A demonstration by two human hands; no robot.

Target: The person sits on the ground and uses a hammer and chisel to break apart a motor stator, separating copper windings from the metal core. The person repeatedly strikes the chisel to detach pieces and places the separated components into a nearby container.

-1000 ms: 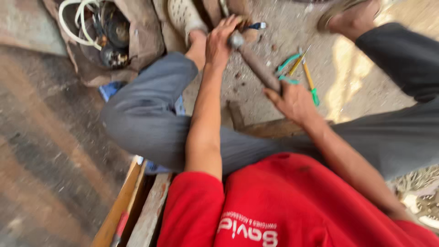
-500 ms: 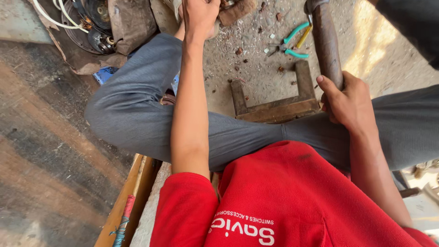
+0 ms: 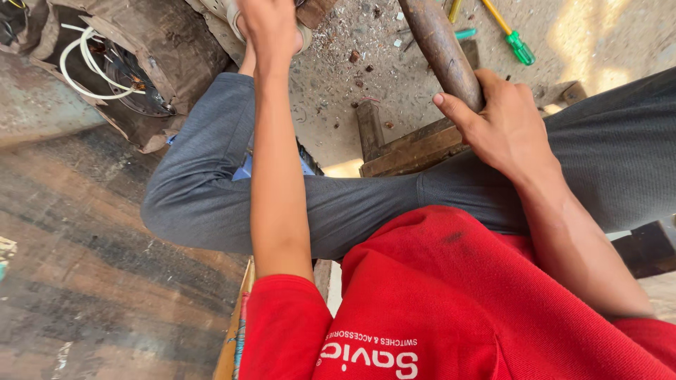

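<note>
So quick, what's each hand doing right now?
Left hand: reaching forward near the sandal; its grip cannot be told.
Right hand: closed around the rusty metal bar.

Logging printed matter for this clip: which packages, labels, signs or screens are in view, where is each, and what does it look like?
Shirt print: white lettering in two sizes on the red shirt's chest, bottom centre, seen upside down.
No packages, signs or screens are visible.
</note>
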